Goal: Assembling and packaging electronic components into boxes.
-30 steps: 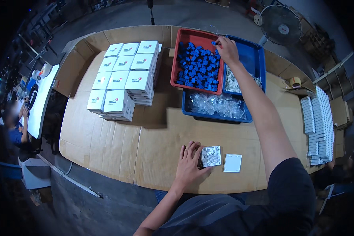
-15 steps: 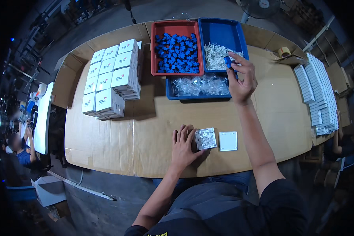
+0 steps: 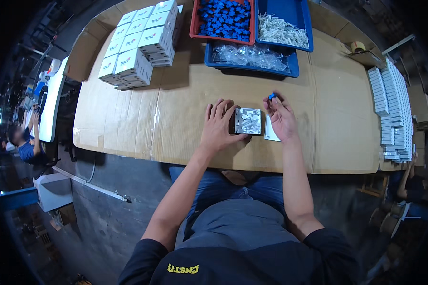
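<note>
My left hand (image 3: 218, 128) is at the left side of a small open white box (image 3: 248, 121), its fingers at the upper corner and its thumb along the lower edge. Small white and grey pieces fill the box. My right hand (image 3: 284, 121) is just right of the box, pinching a small blue part (image 3: 272, 96) between thumb and fingers. Beneath that hand a flat white square lid or plate (image 3: 272, 130) lies on the cardboard-covered table, partly hidden.
Farther off stand a red tray (image 3: 191, 33) of blue parts, a blue tray (image 3: 309, 38) of white plastic pieces and a lower blue tray (image 3: 295, 71) of clear bags. White boxes (image 3: 128, 61) are stacked at left, white pieces (image 3: 390, 111) at right. A co-worker (image 3: 28, 142) is far left.
My right hand has come back from the trays toward the small box, with the blue part still pinched. My left hand stays at the box. The whole view has shifted, so the table sits higher.
</note>
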Demonstrator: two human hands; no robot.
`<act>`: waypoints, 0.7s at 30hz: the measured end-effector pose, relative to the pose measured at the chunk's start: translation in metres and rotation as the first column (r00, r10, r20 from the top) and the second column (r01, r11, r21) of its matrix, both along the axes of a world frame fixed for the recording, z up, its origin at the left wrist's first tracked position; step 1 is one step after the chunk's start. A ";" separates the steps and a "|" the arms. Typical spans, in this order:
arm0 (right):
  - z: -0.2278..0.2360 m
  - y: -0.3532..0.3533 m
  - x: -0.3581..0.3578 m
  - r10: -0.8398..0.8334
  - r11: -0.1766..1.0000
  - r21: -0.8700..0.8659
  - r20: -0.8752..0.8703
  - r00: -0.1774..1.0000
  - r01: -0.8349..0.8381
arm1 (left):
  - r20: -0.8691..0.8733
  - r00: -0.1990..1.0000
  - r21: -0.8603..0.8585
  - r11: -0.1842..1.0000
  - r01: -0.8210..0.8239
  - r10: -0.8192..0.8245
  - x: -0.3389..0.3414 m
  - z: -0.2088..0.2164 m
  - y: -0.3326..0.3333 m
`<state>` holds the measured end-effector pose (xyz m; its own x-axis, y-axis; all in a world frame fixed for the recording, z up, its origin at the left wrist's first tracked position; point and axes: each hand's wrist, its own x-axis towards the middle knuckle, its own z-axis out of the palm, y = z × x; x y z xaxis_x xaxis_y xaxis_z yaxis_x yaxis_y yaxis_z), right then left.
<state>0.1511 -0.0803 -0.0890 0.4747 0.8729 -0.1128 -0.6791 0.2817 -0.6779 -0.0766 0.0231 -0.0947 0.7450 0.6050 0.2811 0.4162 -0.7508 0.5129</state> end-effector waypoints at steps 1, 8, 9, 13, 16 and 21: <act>-0.004 -0.002 -0.005 -0.001 1.000 0.001 -0.046 0.999 0.001 | 0.003 1.000 0.008 1.000 -0.007 0.007 -0.001 0.000 0.000; -0.009 -0.005 -0.019 0.073 0.991 -0.125 0.135 0.988 -0.057 | -0.033 0.999 0.034 0.999 0.033 -0.032 -0.005 -0.004 -0.007; -0.007 -0.004 -0.021 0.069 0.991 -0.121 0.133 0.989 -0.052 | -0.031 0.999 0.034 0.999 0.043 -0.042 -0.006 -0.004 -0.008; 0.004 0.003 -0.043 0.123 0.958 -0.276 0.644 0.755 0.080 | -0.022 0.999 0.030 0.999 0.042 -0.042 -0.006 -0.008 -0.008; 0.012 0.003 -0.049 0.221 0.934 -0.335 0.818 0.531 0.127 | -0.028 0.999 0.014 0.999 0.045 -0.045 -0.007 -0.009 -0.007; 0.011 0.004 -0.058 0.286 0.938 -0.310 0.945 0.159 0.158 | -0.026 0.998 0.021 0.998 0.053 -0.052 -0.008 -0.011 -0.006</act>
<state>0.0927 -0.0760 -0.0778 0.3229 0.9317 0.1661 0.5971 -0.0644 -0.7995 -0.0848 0.0169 -0.1057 0.7826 0.5589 0.2743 0.3887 -0.7827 0.4860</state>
